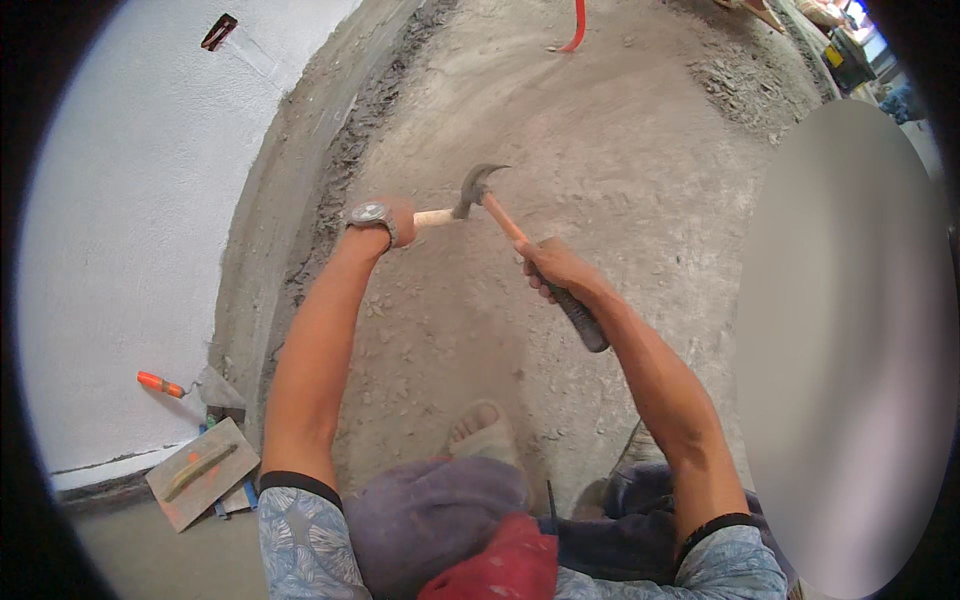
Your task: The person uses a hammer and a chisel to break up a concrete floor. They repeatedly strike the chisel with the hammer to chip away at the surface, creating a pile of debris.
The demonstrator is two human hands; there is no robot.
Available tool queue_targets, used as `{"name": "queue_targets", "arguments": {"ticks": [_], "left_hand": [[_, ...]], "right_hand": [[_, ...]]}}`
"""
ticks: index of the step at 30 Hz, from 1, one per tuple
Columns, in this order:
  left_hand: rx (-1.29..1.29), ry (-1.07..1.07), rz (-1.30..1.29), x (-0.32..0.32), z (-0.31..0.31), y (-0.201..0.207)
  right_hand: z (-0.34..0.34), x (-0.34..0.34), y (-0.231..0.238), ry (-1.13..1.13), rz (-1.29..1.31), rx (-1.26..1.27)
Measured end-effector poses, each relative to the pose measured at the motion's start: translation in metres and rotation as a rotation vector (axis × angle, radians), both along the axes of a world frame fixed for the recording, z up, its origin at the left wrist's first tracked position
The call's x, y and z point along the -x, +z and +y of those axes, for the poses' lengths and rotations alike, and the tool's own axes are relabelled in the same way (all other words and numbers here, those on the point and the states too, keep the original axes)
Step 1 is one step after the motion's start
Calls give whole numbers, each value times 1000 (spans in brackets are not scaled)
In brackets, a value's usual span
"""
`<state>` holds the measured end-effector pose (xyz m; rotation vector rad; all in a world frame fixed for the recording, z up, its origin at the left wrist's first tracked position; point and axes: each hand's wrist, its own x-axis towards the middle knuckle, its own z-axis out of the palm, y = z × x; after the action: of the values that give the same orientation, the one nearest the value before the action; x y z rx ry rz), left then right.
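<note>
My right hand [562, 268] is wrapped round a claw hammer [505, 218] with an orange shaft and a black grip that sticks out below the fist. The hammer's dark head points its claw up and to the right. Its striking end meets the end of a pale wooden handle [434, 217], which my left hand [402, 220] grips from the left. A watch sits on my left wrist. Whatever the pale handle belongs to is hidden by the left hand. Both hands are over the rough grey floor [620, 150], in front of my sandalled foot [483, 428].
At lower left a plastering float [215, 462] lies near an orange-handled trowel [162, 384], beside a white wall [140, 220]. A curved red strip [575, 30] rises at the far edge. Rubble [745, 90] lies at far right, near a black container [848, 62]. A blurred patch covers the right side.
</note>
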<state>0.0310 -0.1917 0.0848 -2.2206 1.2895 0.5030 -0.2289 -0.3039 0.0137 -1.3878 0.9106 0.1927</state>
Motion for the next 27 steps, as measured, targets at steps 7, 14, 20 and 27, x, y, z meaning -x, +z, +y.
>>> {"name": "queue_targets", "arguments": {"ticks": [7, 14, 20, 27], "left_hand": [[168, 207, -41, -29, 45, 5], [155, 157, 18, -43, 44, 12], [269, 345, 163, -39, 21, 46], [339, 538, 341, -10, 11, 26]], "right_hand": [[-79, 52, 94, 818, 333, 1261], [-116, 53, 103, 1226, 297, 1800], [-134, 83, 73, 1148, 644, 1623], [-167, 134, 54, 774, 684, 1283]]}}
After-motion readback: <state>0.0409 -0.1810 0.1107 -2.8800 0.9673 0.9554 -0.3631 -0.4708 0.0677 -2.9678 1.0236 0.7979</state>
